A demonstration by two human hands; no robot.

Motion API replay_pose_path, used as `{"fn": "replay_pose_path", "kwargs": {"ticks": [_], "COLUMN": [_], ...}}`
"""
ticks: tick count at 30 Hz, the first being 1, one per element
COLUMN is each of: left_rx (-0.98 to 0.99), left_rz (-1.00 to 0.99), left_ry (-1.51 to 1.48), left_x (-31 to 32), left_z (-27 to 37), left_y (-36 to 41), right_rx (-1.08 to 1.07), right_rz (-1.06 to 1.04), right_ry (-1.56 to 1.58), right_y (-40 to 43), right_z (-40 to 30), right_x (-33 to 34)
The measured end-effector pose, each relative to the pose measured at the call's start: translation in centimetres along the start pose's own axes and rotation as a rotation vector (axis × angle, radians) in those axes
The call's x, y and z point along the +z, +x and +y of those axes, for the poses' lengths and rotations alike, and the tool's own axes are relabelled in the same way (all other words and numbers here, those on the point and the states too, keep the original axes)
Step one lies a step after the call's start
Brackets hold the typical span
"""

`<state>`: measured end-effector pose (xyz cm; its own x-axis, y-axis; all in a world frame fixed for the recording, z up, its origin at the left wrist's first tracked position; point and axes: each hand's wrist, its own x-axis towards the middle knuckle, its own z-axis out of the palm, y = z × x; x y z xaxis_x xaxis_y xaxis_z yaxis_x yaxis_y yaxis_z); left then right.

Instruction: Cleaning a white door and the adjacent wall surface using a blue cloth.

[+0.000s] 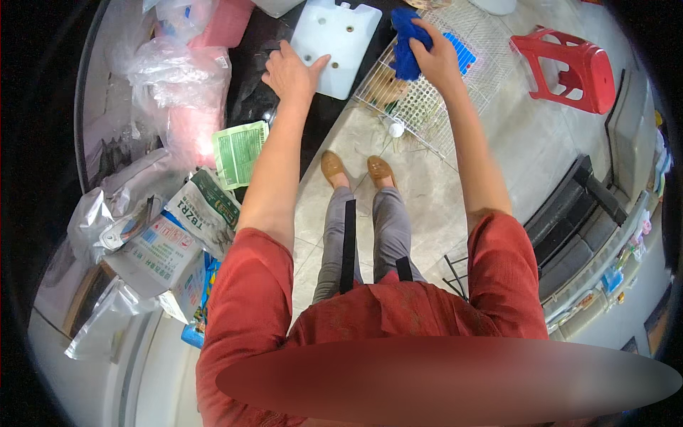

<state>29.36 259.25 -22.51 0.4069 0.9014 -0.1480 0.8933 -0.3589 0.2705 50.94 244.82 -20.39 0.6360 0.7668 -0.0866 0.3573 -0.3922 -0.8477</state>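
Note:
My right hand grips a crumpled blue cloth above a white wire cage. Spread fingers show on my left hand, which rests at the left edge of a flat, pale blue-white plastic panel with a small spout or knob on its top edge. The panel lies on a glossy black surface. Inside the cage, partly hidden by the wires, are a tan furry animal, a blue slatted piece and some hay. A white round knob sits at the cage's near side.
On the left are pink items in clear plastic bags, a green packet, a white-and-green pouch and a cardboard box. A red plastic stool lies on its side at the right, beyond a black chair.

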Motion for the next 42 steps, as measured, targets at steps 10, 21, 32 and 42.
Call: {"fn": "replay_pose_path", "kwargs": {"ticks": [10,21,32,42], "left_rx": [0.024,-0.592,-0.739,-0.782], "left_rz": [0.2,0.016,-0.243,-0.184], "left_ry": [-0.452,-0.835,-1.595,-1.386], "left_x": [2.4,2.8,1.2,-3.5], "left_z": [-2.7,-3.3,-2.8,-10.7], "left_y": [-6.7,-10.5,-10.8,-18.8], "right_rx": [-0.255,-0.178,-0.437,-0.577], "right_rz": [-0.033,-0.287,0.092,-0.272], "right_ry": [-0.311,-0.124,-0.492,-0.54], "right_y": [1.1,-0.3,8.0,3.0], "right_z": [0.6,-1.6,0.4,-5.3], "right_x": [8.1,8.2,7.9,19.8]}}
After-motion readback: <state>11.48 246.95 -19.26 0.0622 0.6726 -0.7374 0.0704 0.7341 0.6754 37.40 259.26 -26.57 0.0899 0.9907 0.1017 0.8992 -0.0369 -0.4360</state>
